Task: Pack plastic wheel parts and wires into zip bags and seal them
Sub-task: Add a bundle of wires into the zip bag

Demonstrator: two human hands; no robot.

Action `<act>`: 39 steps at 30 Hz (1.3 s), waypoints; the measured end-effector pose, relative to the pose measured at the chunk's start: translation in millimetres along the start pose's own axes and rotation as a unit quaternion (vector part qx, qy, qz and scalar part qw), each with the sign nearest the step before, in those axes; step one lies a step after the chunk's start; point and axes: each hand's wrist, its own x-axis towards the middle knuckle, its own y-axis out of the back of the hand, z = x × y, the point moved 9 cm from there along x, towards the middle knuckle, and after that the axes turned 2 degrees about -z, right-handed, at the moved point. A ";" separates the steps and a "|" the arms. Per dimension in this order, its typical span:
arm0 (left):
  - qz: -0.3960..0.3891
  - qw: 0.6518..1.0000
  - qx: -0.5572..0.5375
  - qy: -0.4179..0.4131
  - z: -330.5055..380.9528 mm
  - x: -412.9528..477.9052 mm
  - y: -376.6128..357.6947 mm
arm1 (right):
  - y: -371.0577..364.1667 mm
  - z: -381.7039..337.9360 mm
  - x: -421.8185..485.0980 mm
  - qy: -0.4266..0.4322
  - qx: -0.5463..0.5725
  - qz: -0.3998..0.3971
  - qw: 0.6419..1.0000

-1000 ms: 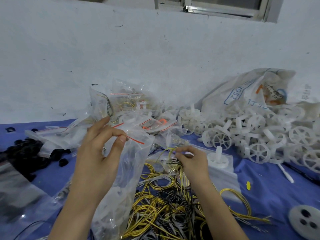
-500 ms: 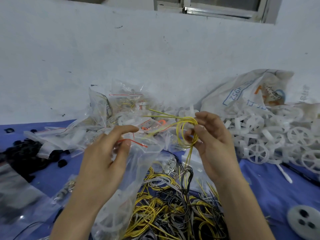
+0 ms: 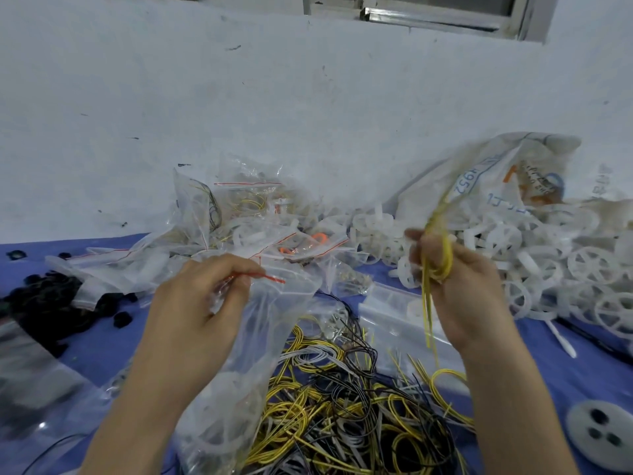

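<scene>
Right grip swung right, clutching yellow wires (blurred), left grip pinching zip bag

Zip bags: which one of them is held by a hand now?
The zip bag that the left hand grips at its red-lined mouth; it hangs over the wire pile, while the other bags lie heaped by the wall.

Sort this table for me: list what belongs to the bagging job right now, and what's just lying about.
In the job:
left hand, holding the zip bag
right hand, gripping a yellow wire bundle
wire pile
white wheels

Lying about:
black parts
grey disc
printed sack
</scene>
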 end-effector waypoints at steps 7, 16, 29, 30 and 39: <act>-0.001 1.000 -0.021 0.018 -5.6 -1.3 -0.5 | 26.7 136.1 -1.9 -0.262 -0.472 -0.131 0.832; -0.001 0.999 0.033 -0.031 1.3 1.0 8.0 | 17.1 169.2 -6.6 -0.248 -0.588 -0.156 0.754; 0.036 0.998 0.036 -0.027 0.5 -0.4 27.4 | -0.1 87.7 4.5 -0.158 -0.123 -0.074 0.977; 0.043 0.998 0.027 -0.029 -0.1 -0.2 29.0 | -10.8 93.7 2.1 -0.155 -0.157 -0.081 0.972; 0.017 0.998 0.036 -0.050 5.9 0.6 18.7 | -71.7 174.6 -32.0 -0.072 -0.619 -0.183 0.761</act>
